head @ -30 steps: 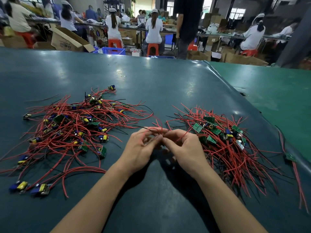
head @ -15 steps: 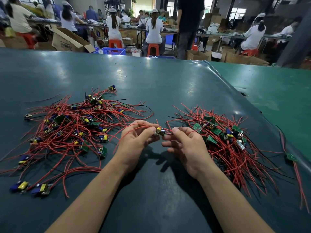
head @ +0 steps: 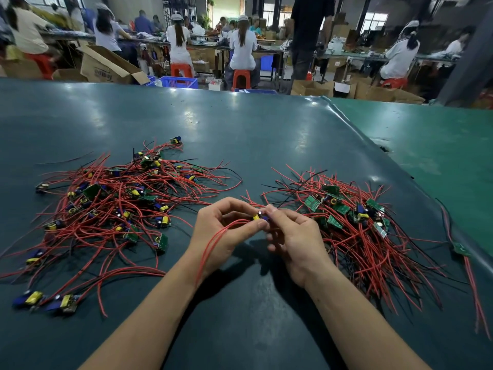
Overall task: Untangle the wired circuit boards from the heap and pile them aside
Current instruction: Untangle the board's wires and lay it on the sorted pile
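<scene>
Pinching one small circuit board [head: 259, 217] between both hands, just above the dark green surface [head: 240, 134], midway between the two heaps. Left hand [head: 222, 236] curling thumb and forefinger round the board's left end, the other fingers [head: 232, 206] arching over it. Right hand [head: 296, 239] gripping the board's right end with thumb and fingertips, remaining fingers folding loosely underneath. Showing a yellow part and a blue part on the held board; the rest of it hiding behind fingertips. Trailing red wires [head: 213, 241] from the board in a loop across the left palm and down past the left wrist.

Lying to the left: a wide tangled heap [head: 114, 204] of red-wired boards, with yellow and blue parts facing up and loose wire ends spreading outward. Lying to the right: a tighter pile [head: 354, 225] of boards, mostly green sides up, wires fanning toward the near edge. Sitting apart at the far right edge: a single green board [head: 461, 249] with its own red leads. Resting near the left front: two stray boards [head: 48, 301] side by side.

Sitting beyond the surface, blurred: workers on red stools [head: 241, 76] at long benches, with cardboard boxes [head: 106, 65] and a blue crate [head: 177, 82].
</scene>
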`<state>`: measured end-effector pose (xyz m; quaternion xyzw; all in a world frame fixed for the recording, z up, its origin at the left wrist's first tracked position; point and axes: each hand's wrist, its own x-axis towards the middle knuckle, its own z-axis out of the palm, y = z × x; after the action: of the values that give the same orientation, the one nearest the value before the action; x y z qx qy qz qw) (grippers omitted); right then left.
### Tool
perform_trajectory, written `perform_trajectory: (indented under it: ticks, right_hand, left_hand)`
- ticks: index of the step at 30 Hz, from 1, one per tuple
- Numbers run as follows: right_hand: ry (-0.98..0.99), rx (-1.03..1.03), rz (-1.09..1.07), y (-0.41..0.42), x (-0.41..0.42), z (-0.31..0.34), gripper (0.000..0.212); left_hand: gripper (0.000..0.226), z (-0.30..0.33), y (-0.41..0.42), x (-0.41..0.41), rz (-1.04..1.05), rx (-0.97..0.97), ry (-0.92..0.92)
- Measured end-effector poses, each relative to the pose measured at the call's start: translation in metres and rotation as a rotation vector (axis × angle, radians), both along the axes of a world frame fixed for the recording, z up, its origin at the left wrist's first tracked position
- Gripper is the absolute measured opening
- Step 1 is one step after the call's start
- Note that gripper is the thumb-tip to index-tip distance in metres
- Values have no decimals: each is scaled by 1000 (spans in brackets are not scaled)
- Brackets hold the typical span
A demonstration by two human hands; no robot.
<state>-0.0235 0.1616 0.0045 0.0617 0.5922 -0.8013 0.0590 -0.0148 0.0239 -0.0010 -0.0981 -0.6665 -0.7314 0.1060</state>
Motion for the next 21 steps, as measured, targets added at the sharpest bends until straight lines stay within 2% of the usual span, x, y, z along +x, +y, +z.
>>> perform_trajectory:
  ticks: [2,5,8,12,17,21]
  right_hand:
    - [11,-16,-4,2,-2,0,26]
    - [12,-122,27,4,-3,4,21]
    - [-1,-173,64,3,-3,6,27]
    - [8,-134,-31,4,-5,6,24]
    - [-8,-354,11,8,-7,6,25]
    - [-17,-347,-14,7,-10,7,30]
  left_hand:
    - [22,0,1,-1,-1,19,-4]
    - [23,0,1,-2,-15,110,-12]
    - [26,1,-2,-3,-65,201,-34]
    - [20,-1,-5,-5,-38,189,-65]
    - [21,0,-6,-5,-56,205,-73]
    - [22,3,-4,-1,-132,204,-84]
